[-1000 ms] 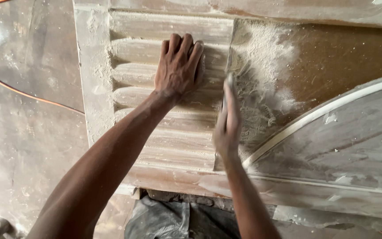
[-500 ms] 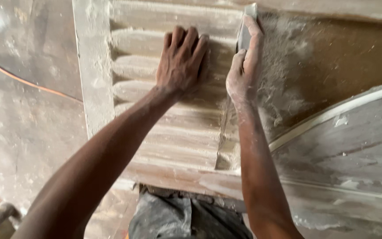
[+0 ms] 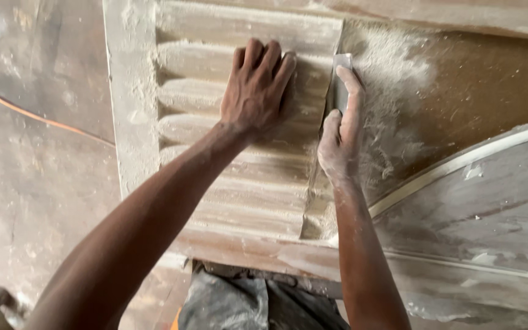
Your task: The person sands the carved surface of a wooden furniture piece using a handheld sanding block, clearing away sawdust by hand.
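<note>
Left hand (image 3: 255, 91) lies flat, fingers spread and holding nothing, pressing on the fluted wooden panel (image 3: 239, 183) towards its far end. Right hand (image 3: 340, 134) has its fingers closed around a small grey sanding pad (image 3: 340, 82), set edge-on against the panel's right edge, where the flutes meet the brown board (image 3: 490, 85). Pale sawdust (image 3: 392, 79) is heaped just beside that edge. A curved moulding (image 3: 459, 165) runs along the near right.

Judgement: this edge work is best done with the pad held square to the edge, pressure even, strokes along the grain, and the left hand bearing down to stop the panel shifting. Dust should be cleared to inspect the surface.
</note>
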